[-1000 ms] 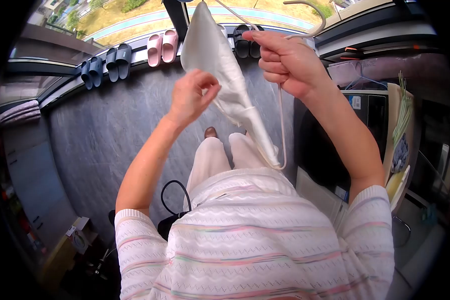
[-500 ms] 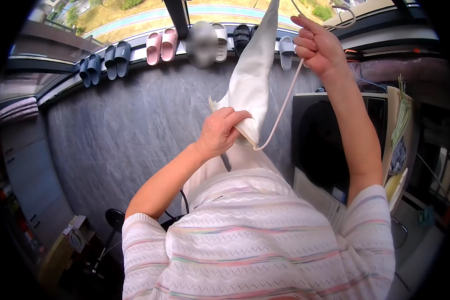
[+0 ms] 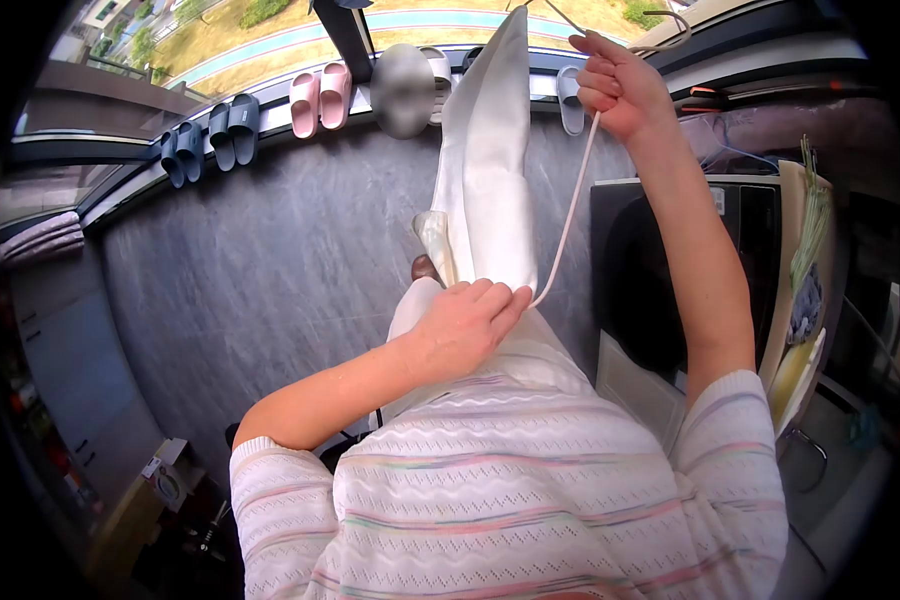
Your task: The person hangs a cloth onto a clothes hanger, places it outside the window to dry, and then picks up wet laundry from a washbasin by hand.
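- Gripping a pale hanger [image 3: 577, 190] in our right hand [image 3: 620, 90]: fist closed round its neck, just below the curved hook, out ahead near the window.
- Our left hand [image 3: 465, 325] is closed too, fingers bent over the lower end of the white cloth [image 3: 490, 190], right beside the hanger's near corner.
- Cloth location: in front of our body, stretching from the left hand up toward the window, above the grey floor [image 3: 270, 230]. Small folded flap sticks out on its left side.
- Containers: black-fronted appliance [image 3: 650, 280] to our right, large round dark front; we can't make out what's inside.
- Small carton [image 3: 167, 485] at lower left, printed side showing; we can't read its contents.
- Pale cabinet [image 3: 80, 335] along the left wall, dark handles; whatever it holds is hidden behind the fronts.
- Window ledge [image 3: 360, 105] carries a footwear row: two navy pairs, then pink slippers [image 3: 320, 98], then more partly covered by a blurred patch and the cloth. One light grey slipper [image 3: 570, 100] shows right of the cloth.
- Green stalks [image 3: 810, 225] stand upright beside the appliance.
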A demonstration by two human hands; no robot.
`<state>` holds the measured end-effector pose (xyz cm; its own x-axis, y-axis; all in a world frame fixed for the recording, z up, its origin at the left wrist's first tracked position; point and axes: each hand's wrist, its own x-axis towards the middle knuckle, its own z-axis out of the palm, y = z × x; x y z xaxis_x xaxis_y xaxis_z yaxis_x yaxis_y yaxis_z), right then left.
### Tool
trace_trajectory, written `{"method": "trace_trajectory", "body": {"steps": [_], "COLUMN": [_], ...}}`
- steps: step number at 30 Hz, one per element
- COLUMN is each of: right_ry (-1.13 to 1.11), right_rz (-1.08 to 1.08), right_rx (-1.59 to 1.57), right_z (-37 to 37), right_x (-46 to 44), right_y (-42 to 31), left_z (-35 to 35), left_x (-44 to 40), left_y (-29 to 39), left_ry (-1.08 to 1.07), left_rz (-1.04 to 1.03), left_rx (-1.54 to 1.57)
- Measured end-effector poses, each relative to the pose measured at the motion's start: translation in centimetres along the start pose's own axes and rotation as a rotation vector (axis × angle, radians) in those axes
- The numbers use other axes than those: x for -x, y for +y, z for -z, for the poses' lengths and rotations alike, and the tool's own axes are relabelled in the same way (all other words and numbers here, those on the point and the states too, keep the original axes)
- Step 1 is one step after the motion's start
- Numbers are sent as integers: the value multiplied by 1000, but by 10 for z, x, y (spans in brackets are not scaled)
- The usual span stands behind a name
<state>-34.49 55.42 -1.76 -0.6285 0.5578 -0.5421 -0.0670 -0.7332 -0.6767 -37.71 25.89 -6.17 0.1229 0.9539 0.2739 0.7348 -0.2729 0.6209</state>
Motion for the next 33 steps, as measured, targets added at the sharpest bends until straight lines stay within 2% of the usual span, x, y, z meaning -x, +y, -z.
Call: {"method": "trace_trajectory", "body": {"steps": [7, 10, 13, 19, 21, 23, 24, 25, 27, 28, 33], "right_ry": [-27, -29, -40, -115, -157, -205, -220, -224, -231, -231, -209], "right_rz": [-39, -56, -73, -137, -152, -161, -163, -166, -171, -169, -206], "right_rx": [-33, 42, 152, 369, 454, 524, 554, 582, 633, 648, 701], "right_z": [-30, -36, -35, -34, -40, -40, -38, -37, -35, -33, -18], "right_x": [16, 26, 43, 83, 97, 109, 112, 116, 124, 126, 130], "right_y": [5, 8, 12, 18, 15, 13, 13, 13, 13, 12, 9], "left_z": [-3, -3, 7, 48, 55, 60, 64, 58, 69, 68, 66], "left_x": [25, 31, 15, -48, -71, -91, -96, -98, -92, -88, -61], "left_y": [-13, -25, -46, -138, -169, -188, -196, -208, -206, -204, -189], "left_ry": [35, -58, 38, 374, 447, 610, 599, 698, 459, 452, 393], "left_rz": [123, 101, 243, 554, 520, 498, 581, 568, 743, 752, 860], "left_rx": [80, 246, 230, 266, 232, 96, 34, 46, 427, 454, 169]}}
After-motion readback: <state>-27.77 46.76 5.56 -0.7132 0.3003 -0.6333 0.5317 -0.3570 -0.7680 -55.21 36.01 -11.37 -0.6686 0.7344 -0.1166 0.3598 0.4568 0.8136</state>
